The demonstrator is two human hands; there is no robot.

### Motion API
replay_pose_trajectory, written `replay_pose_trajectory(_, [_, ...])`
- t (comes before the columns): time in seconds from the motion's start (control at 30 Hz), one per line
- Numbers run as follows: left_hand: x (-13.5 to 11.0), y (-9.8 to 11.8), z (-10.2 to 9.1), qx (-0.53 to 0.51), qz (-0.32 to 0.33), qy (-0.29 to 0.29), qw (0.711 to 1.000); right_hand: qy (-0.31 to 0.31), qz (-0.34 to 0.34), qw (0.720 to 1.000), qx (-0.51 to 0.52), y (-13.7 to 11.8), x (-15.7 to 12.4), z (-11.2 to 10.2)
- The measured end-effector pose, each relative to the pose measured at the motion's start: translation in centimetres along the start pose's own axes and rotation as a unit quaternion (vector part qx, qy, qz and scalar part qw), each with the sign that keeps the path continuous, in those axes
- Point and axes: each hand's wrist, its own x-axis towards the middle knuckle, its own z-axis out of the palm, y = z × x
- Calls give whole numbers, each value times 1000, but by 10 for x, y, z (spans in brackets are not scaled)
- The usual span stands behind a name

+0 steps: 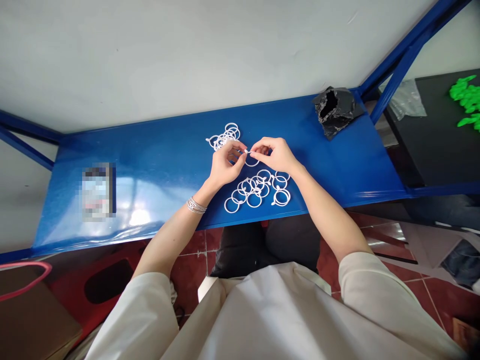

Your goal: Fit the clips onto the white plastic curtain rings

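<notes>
Both my hands meet above the blue metal shelf (161, 200), pinching a white plastic ring (252, 161) at its small tab. My left hand (227, 162) holds the ring from the left, and my right hand (272, 155) grips it from the right. Just below my hands lies a loose heap of white plastic rings (258, 190), many of them overlapping. A smaller cluster of the same rings (225, 136) sits beyond my left hand. My left wrist wears a silver bangle (197, 205).
A crumpled black plastic bag (335, 111) lies at the shelf's far right, and a pixelated rectangular object (97, 191) lies at its left. Blue frame bars (405, 55) rise at the right. Bright green pieces (465, 97) lie on a black surface (423, 140).
</notes>
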Motion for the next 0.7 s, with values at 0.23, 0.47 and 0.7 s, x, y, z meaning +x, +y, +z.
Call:
replay_pose_trajectory(0.23, [0, 2, 0, 3, 16, -2, 1000, -20, 2, 1000, 11, 3, 0, 1])
replay_pose_trajectory(0.47, [-1, -1, 1, 25, 31, 6, 999, -31, 7, 999, 18, 0, -2, 3])
replay_pose_trajectory(0.7, [-2, 1, 3, 83, 59, 44, 994, -38, 26, 997, 66, 2, -2, 10])
